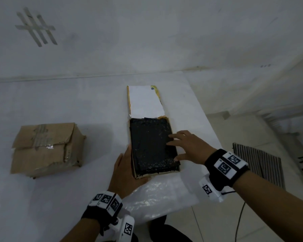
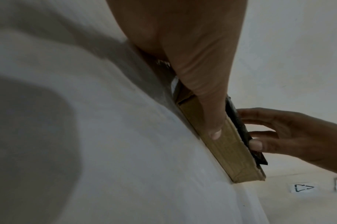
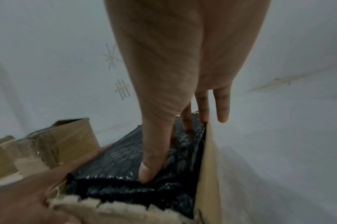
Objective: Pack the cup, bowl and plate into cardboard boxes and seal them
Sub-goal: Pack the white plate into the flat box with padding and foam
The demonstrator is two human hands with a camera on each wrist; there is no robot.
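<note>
A flat cardboard box (image 1: 156, 174) lies open on the white table, its white-lined lid flap (image 1: 145, 100) folded away at the far end. Black bubble wrap (image 1: 149, 144) fills the box; whatever it covers is hidden. My left hand (image 1: 124, 168) lies straight along the box's left side wall (image 2: 227, 153), thumb at the near corner. With fingers spread, my right hand (image 1: 185, 145) presses flat on the black bubble wrap (image 3: 125, 156) from the right. No cup, bowl or plate shows.
A worn, taped-shut cardboard box (image 1: 45, 149) stands on the table to the left. A clear plastic sheet (image 1: 157, 196) lies just in front of the flat box. The table's edge runs close on the right; below it are a striped mat (image 1: 257, 161) and a cable (image 1: 238, 224).
</note>
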